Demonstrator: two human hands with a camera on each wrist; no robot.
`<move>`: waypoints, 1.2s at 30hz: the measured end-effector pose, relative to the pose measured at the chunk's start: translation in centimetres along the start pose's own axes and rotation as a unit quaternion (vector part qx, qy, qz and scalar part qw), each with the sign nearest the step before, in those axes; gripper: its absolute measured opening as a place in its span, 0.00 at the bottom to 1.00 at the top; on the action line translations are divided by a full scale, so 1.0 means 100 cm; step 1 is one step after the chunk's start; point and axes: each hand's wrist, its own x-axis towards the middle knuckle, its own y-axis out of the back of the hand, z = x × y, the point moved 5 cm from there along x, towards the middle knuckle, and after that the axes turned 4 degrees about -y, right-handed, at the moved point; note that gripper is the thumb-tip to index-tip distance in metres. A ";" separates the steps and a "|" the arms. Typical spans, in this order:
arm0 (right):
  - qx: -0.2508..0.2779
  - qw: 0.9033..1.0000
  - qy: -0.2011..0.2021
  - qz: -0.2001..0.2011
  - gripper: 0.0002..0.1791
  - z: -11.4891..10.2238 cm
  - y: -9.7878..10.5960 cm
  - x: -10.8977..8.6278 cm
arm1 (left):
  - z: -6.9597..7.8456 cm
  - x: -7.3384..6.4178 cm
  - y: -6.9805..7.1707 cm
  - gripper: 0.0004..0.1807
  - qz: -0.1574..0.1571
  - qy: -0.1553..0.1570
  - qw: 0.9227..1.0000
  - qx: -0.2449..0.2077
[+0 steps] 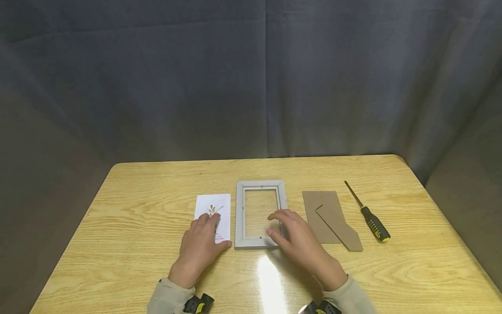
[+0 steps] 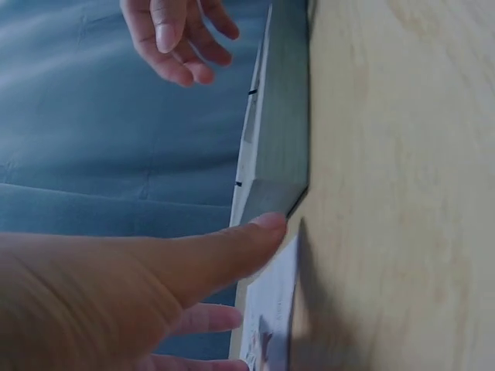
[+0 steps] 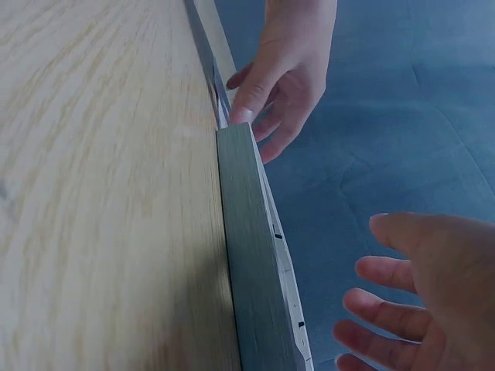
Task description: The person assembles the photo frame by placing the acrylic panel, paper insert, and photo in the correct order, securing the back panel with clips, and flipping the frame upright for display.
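Observation:
My left hand [image 1: 198, 244] is over a white printed card [image 1: 224, 220] with a brown leafy sprig and small red lettering. Its thumb lies straight at the card's lower right corner, near the frame; whether the fingertips touch the card is hard to tell. A grey picture frame [image 1: 240, 218], back side up, lies to the right of the card, with small dark tabs along its inner edge. My right hand [image 1: 301, 240] hovers over the frame's lower right part, fingers loosely bent and holding nothing. The right wrist view shows that hand [image 3: 433, 294] apart from the frame's side [image 3: 251, 255].
Right of the frame lies a brown backing board [image 1: 313, 200] with a stand leg [image 1: 349, 237] attached. Farther right is a screwdriver [image 1: 375, 224] with a black and yellow handle. A grey curtain [image 1: 251, 87] hangs behind the wooden table [image 1: 137, 218].

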 end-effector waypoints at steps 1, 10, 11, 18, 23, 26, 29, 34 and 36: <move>0.000 1.000 0.002 0.000 0.14 0.000 0.000 0.000 | 0.000 0.000 -0.001 0.43 -0.002 0.000 1.000 0.004; -0.001 1.000 0.009 -0.003 0.13 -0.002 -0.001 0.000 | 0.001 -0.001 -0.004 0.44 0.000 0.005 1.000 0.018; -0.001 1.000 0.009 -0.003 0.13 -0.002 -0.001 0.000 | 0.001 0.000 -0.004 0.44 0.001 0.005 1.000 0.018; -0.001 1.000 0.011 -0.004 0.14 -0.001 -0.001 0.000 | 0.001 0.001 -0.003 0.37 0.001 0.003 1.000 0.024; 0.000 1.000 0.012 -0.004 0.14 -0.001 -0.001 -0.001 | -0.002 0.001 0.000 0.27 0.018 0.013 1.000 0.015; 0.000 1.000 0.012 -0.002 0.14 -0.001 -0.001 -0.001 | -0.003 0.002 0.004 0.22 0.047 0.008 0.999 0.010; -0.001 1.000 0.014 0.000 0.14 -0.002 0.000 -0.001 | -0.004 0.003 0.010 0.19 0.089 -0.004 0.996 0.013; -0.004 1.000 0.017 0.002 0.14 -0.003 0.001 -0.001 | -0.007 0.004 0.018 0.14 0.133 -0.001 0.991 0.017; -0.005 1.000 0.017 0.001 0.14 -0.003 0.002 -0.001 | -0.008 0.004 0.020 0.12 0.144 0.006 0.989 0.016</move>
